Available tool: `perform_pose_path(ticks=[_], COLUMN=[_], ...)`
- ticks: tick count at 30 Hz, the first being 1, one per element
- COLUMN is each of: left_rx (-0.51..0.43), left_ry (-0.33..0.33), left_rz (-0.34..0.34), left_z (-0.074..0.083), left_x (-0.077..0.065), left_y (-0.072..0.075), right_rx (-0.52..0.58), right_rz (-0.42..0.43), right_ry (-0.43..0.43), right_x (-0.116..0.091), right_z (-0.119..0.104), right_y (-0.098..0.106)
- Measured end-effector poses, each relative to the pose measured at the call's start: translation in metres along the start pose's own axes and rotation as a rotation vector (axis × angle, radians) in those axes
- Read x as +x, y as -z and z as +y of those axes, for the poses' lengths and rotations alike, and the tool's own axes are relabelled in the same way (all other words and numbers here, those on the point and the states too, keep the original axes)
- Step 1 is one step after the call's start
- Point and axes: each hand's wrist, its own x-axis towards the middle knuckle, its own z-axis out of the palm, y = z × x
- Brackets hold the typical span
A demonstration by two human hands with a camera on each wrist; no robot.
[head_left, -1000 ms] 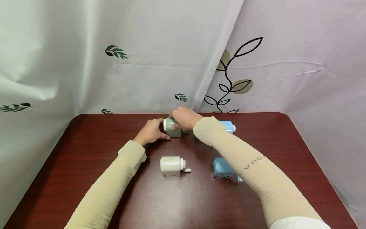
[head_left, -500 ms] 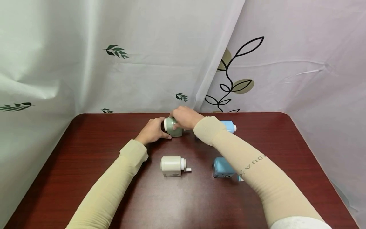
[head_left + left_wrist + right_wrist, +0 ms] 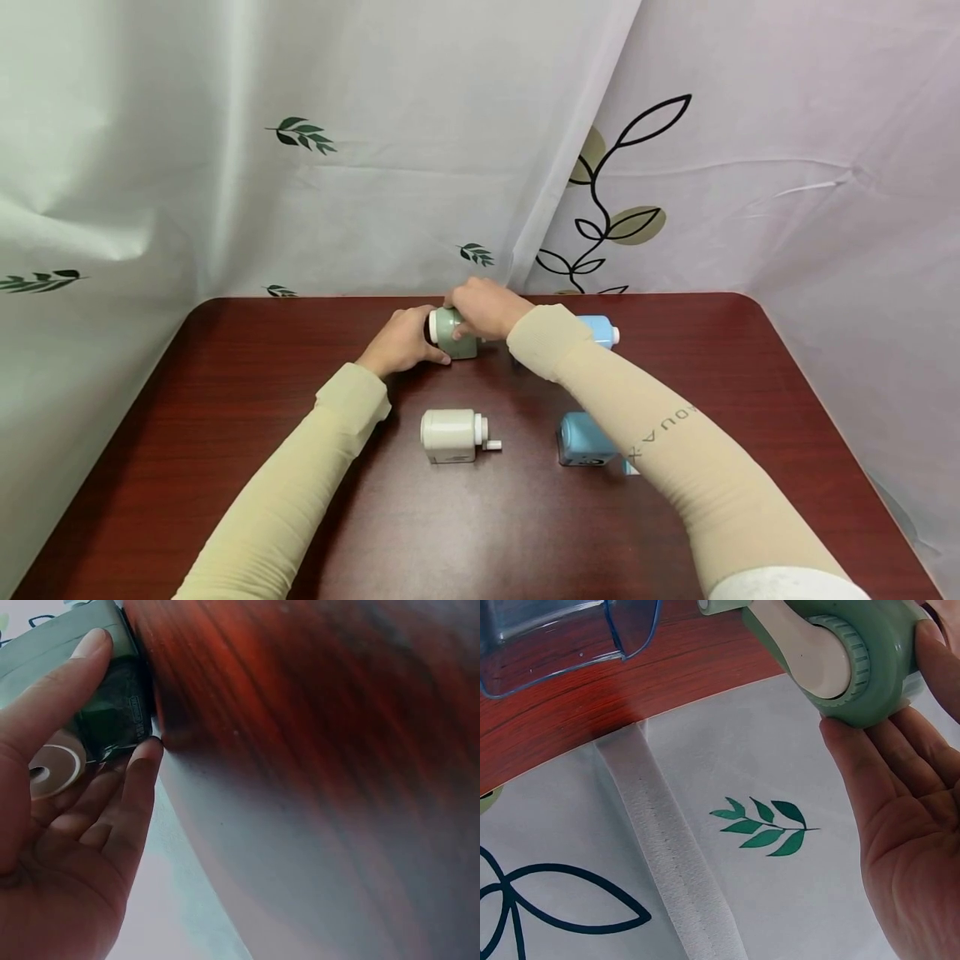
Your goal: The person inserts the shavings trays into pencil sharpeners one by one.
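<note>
In the head view, a green hand-crank pencil sharpener (image 3: 454, 335) stands at the table's far edge between both hands. My left hand (image 3: 401, 340) holds it from the left, at the end with the pale round front. The left wrist view shows the thumb (image 3: 71, 679) along one side and the other fingers at the opposite side, around a disc (image 3: 56, 769) with a central hole. My right hand (image 3: 486, 308) grips the sharpener's body from above, at its crank end. In the right wrist view, thumb and fingers hold the body beside a cream crank arm (image 3: 806, 652).
A cream sharpener (image 3: 448, 435) lies nearer, its crank to the right. A teal-blue sharpener (image 3: 583, 440) is partly behind my right forearm. A light blue sharpener (image 3: 597, 331) sits farther back, also partly covered. White patterned curtain (image 3: 390, 208) borders the reddish-brown table (image 3: 225, 400).
My left hand has moved very slightly to the right against the sharpener. The right hand and the other sharpeners keep their places.
</note>
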Motion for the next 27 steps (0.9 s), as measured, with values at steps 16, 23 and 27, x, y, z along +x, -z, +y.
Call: perform_pose_path(ticks=[16, 23, 27], left_rx=[0.014, -0.007, -0.028], left_ry=[-0.016, 0.029, 0.042], left_rz=[0.005, -0.029, -0.035], left_z=[0.0024, 0.0012, 0.0019], left_x=[0.0019, -0.0002, -0.0006], left_y=[-0.0003, 0.0001, 0.0005], right_rx=[0.007, 0.032, 0.055], right_rz=[-0.004, -0.004, -0.007], right_ry=[-0.005, -0.002, 0.002], right_x=[0.0006, 0.0015, 0.0004], right_z=[0.0012, 0.0008, 0.0023], right_y=[-0.0008, -0.0005, 0.0013])
